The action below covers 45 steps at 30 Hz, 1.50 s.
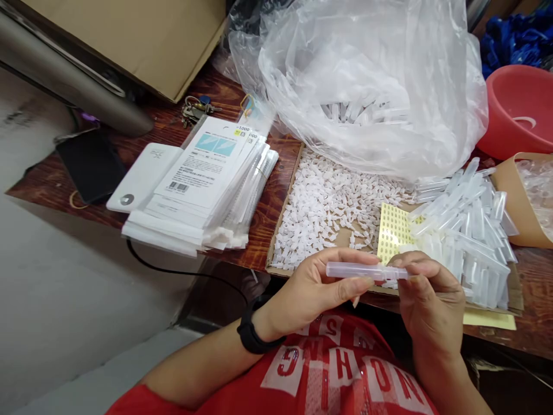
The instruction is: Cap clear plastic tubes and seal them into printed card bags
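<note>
A translucent plastic tube [352, 271] lies level between my two hands, over the front edge of a cardboard tray. My left hand [322, 282] grips its body between thumb and fingers. With thumb and fingertips, my right hand [427, 294] pinches the narrow right end of the same tube; whether a separate tip is in that pinch is hidden. Small white nozzle tips [311, 202] lie loose across the tray just beyond my left hand. Beside my right hand is a pile of clear tubes [475, 225], with a yellow sticker sheet [392, 233] against it.
A big clear plastic bag [367, 57] of tubes stands behind the tray. At left are stacked printed packets [203, 167], a white device [144, 176], a black phone [90, 164] and keys [196, 109]. A red bowl [518, 115] is at right.
</note>
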Tool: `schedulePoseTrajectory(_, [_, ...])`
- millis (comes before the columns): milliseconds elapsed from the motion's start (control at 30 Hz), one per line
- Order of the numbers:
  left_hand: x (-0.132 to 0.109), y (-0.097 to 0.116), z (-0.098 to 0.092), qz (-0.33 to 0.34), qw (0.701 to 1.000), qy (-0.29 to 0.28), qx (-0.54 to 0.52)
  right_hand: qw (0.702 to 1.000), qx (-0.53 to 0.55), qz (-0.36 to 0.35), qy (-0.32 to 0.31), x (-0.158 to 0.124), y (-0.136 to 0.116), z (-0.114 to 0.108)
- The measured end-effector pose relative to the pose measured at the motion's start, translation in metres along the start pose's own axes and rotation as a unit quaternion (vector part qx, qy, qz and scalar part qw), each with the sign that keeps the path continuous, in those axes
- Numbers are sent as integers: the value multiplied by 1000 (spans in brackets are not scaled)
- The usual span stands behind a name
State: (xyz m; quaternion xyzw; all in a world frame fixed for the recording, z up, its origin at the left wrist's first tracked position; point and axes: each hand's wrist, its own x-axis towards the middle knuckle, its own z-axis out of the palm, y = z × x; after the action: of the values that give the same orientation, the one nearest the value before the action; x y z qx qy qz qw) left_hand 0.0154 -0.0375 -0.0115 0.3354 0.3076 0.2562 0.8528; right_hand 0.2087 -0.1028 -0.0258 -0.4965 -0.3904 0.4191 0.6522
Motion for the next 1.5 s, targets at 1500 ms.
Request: schedulePoseTrajectory(1500, [188,49,79,152,586,-84,791,708,-577,-122,-387,21,-7,2])
